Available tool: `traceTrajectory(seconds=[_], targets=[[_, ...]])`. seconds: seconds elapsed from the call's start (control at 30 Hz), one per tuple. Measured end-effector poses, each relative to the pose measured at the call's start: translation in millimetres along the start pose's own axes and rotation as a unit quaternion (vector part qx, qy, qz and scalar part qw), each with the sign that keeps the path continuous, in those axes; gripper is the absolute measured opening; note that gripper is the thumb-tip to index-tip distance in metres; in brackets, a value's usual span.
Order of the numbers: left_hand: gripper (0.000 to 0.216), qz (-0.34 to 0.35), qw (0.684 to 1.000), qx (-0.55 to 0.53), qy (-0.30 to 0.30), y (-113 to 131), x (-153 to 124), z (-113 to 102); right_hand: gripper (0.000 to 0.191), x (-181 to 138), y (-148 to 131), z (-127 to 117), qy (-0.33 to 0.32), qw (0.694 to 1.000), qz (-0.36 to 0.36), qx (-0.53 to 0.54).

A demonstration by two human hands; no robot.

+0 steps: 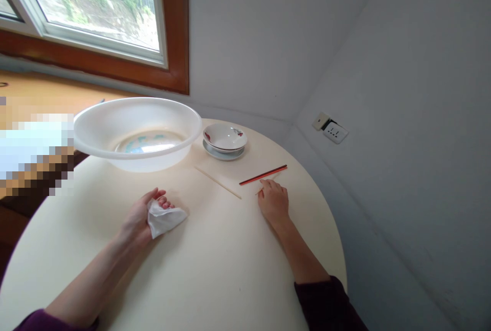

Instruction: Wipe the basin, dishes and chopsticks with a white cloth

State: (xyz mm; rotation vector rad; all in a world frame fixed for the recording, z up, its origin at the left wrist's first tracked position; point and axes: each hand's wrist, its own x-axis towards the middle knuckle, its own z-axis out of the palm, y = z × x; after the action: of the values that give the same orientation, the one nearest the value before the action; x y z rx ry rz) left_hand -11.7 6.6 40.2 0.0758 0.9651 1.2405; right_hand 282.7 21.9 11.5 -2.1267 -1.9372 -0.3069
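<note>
My left hand (143,216) rests on the round cream table (215,269), palm up, with its fingers curled round a crumpled white tissue (165,220). My right hand (273,202) lies further right, fingers pinched on a pale chopstick at its tips. Just beyond its fingertips lie red chopsticks (263,175). Another pale chopstick (218,182) lies between the hands, nearer the basin.
A large translucent white basin (137,131) with a little water stands at the back left. Beside it are small stacked white bowls (225,140). The wall corner with a socket (334,131) is on the right; a window is at top left.
</note>
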Motion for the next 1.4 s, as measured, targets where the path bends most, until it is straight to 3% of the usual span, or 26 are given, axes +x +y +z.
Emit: traceTrajectory(seconds=[0.23,0.47,0.73,1.4], targets=[[0.020,0.002,1.000,0.003,0.000,0.2,-0.3,-0.7,0.040,1.3,1.4,1.7,-0.014,0.998,0.001,0.063],[0.020,0.000,1.000,0.008,-0.005,0.3,-1.4,-0.8,0.028,0.5,4.3,-1.2,-0.025,0.999,0.019,0.038],[0.020,0.001,1.000,0.003,-0.001,-0.2,-1.8,-0.3,0.038,0.2,3.4,2.2,-0.037,0.998,0.011,0.039],[0.022,0.001,1.000,0.004,-0.001,0.0,-2.9,1.4,0.039,-0.6,5.3,8.0,-0.025,0.999,0.011,0.032]])
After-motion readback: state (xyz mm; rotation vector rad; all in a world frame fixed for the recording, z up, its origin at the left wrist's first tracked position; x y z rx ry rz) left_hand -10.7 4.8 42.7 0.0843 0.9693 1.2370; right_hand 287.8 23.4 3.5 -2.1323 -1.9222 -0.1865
